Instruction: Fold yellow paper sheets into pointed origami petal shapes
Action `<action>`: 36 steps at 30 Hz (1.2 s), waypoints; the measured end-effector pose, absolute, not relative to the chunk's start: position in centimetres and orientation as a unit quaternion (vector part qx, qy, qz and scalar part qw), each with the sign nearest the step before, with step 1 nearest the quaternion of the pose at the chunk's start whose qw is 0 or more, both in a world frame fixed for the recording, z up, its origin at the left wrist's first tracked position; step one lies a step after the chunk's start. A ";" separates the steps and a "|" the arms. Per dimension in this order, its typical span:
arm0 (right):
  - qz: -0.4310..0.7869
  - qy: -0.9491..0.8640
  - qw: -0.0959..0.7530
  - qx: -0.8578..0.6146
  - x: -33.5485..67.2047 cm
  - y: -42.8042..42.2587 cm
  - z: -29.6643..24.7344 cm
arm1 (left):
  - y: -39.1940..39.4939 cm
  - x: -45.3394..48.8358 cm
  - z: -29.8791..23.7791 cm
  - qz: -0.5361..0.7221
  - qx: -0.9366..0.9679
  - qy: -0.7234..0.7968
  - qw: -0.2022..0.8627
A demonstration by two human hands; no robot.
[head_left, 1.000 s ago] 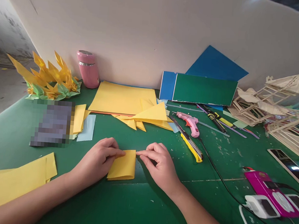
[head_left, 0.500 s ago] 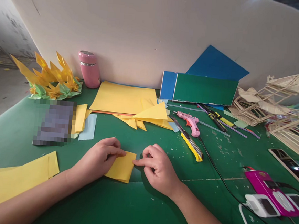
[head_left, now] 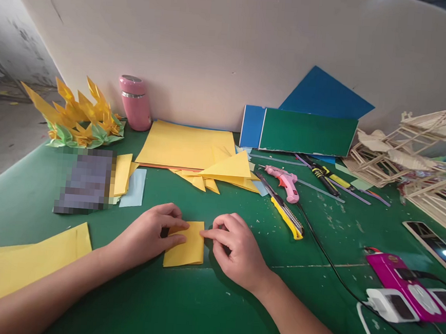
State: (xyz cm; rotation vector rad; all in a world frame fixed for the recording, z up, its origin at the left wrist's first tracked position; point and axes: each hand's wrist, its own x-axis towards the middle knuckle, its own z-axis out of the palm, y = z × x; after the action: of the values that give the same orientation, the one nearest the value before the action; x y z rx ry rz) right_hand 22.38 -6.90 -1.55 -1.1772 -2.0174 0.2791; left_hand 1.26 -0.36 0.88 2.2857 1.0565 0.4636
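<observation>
A small folded yellow paper [head_left: 186, 246] lies flat on the green table [head_left: 204, 309] in front of me. My left hand [head_left: 146, 235] rests on its left side, fingers curled, thumb and forefinger pressing the paper down. My right hand [head_left: 235, 250] is at its right edge with the fingers curled and the forefinger tip pinching the upper right edge.
Yellow sheets [head_left: 188, 146] and folded yellow triangles [head_left: 228, 170] lie behind. A yellow utility knife [head_left: 286, 218], pink glue gun [head_left: 285, 182], its black cable [head_left: 327, 262], pink bottle [head_left: 134, 102], paper flowers [head_left: 78, 114], stick models [head_left: 420, 162] and a power strip [head_left: 405, 300] surround. Long yellow paper [head_left: 18, 264] lies left.
The folded paper has been turned back square after being tilted half a second ago. Both hands stayed on its edges and shifted slightly.
</observation>
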 end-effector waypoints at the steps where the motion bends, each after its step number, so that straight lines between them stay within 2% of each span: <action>1: 0.110 -0.794 0.383 -0.459 22.4 -6.9 -1.5 | -0.4 1.3 0.9 0.175 0.854 0.397 0.287; 6: 0.115 -0.818 0.378 -0.418 22.3 -6.9 -1.1 | -0.2 1.1 0.8 0.182 0.854 0.391 0.292; 14: 0.140 -0.860 0.318 -0.374 22.1 -6.9 -1.0 | -0.1 0.9 0.5 0.209 0.854 0.375 0.295; 23: 0.126 -0.813 0.351 -0.447 22.1 -6.9 -0.9 | -0.5 1.1 0.6 0.186 0.856 0.387 0.288; 32: 0.169 -0.855 0.358 -0.336 22.4 -7.7 -0.4 | -0.5 1.1 0.7 0.162 0.854 0.394 0.298; 36: 0.175 -0.843 0.365 -0.353 22.5 -7.6 -0.8 | -0.6 1.1 0.7 0.169 0.857 0.392 0.290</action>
State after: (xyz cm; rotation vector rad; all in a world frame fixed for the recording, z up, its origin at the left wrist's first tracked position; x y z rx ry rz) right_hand 22.49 -7.58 -0.76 -0.9082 -2.1688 0.4491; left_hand 1.13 -0.58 0.74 2.2857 1.0472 0.4497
